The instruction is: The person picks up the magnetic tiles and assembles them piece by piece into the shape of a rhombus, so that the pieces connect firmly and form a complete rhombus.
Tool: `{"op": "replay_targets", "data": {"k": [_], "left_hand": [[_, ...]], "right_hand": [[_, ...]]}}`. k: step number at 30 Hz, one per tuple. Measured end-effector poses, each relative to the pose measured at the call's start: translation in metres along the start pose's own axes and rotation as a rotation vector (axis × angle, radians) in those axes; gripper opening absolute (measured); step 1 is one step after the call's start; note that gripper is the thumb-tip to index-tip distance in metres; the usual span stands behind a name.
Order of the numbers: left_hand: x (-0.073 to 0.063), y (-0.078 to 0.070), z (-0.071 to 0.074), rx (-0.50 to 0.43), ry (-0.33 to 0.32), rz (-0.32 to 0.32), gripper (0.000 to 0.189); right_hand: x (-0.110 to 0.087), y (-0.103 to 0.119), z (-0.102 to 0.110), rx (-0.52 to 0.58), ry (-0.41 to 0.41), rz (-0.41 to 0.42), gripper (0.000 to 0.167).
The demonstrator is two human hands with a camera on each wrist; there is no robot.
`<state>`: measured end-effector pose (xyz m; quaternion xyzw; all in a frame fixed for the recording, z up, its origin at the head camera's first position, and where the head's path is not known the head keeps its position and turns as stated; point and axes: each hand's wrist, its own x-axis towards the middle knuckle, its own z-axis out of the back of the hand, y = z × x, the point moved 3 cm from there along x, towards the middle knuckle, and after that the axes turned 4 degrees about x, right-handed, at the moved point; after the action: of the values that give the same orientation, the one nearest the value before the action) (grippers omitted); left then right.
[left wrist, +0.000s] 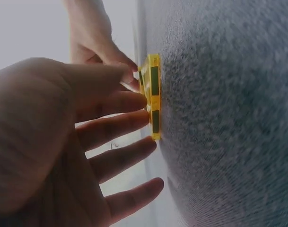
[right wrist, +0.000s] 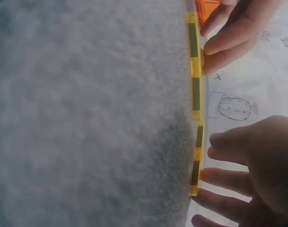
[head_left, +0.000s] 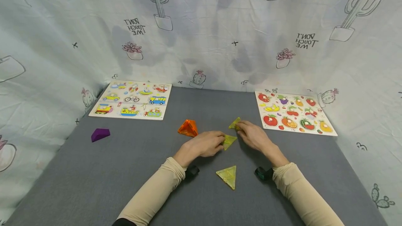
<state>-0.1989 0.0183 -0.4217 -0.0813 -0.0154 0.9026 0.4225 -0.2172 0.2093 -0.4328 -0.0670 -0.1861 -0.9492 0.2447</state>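
Observation:
My left hand (head_left: 205, 144) rests its fingertips on a translucent yellow triangular magnetic tile (head_left: 229, 141), which lies flat on the grey table. In the left wrist view, its fingers are fairly straight along the tile's edge (left wrist: 155, 97). Just right and farther back, my right hand (head_left: 253, 136) touches a second yellow triangular tile (head_left: 234, 123), partly hidden under its fingers. The right wrist view shows both tiles nearly end to end, with the right hand's tile (right wrist: 197, 158) lower. Nearer the front lies a third yellow triangular tile (head_left: 228, 176), which neither hand touches.
An orange pyramid-like piece (head_left: 188, 128) stands behind my left hand. Far left lies a purple block (head_left: 100, 134). At the back are a vehicle puzzle board (head_left: 133, 100) on the left and a fruit puzzle board (head_left: 293, 113) on the right, before a cactus-print cloth (head_left: 201, 37).

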Motion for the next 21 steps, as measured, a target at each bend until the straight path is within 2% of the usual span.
{"op": "replay_targets", "data": {"k": [4,9,15,18,21], "left_hand": [[-0.0031,0.0028,0.0038,0.032,-0.040,-0.001,0.021],[-0.0054,0.0050,0.0056,0.013,-0.042,0.004,0.023],[-0.0068,0.0071,0.0061,0.010,-0.042,0.015,0.023],[-0.0070,0.0082,0.0055,0.006,-0.033,0.029,0.022],[-0.0068,0.0086,0.0046,0.005,-0.025,0.038,0.023]], "right_hand": [[-0.0016,-0.0011,-0.0008,-0.028,-0.028,0.000,0.034],[-0.0040,-0.0036,-0.0004,-0.082,-0.052,0.014,0.035],[-0.0048,-0.0042,0.0027,-0.153,-0.091,0.109,0.035],[-0.0040,-0.0041,0.0036,-0.182,-0.077,0.119,0.035],[-0.0026,-0.0017,0.0053,-0.176,-0.038,0.075,0.035]]}}
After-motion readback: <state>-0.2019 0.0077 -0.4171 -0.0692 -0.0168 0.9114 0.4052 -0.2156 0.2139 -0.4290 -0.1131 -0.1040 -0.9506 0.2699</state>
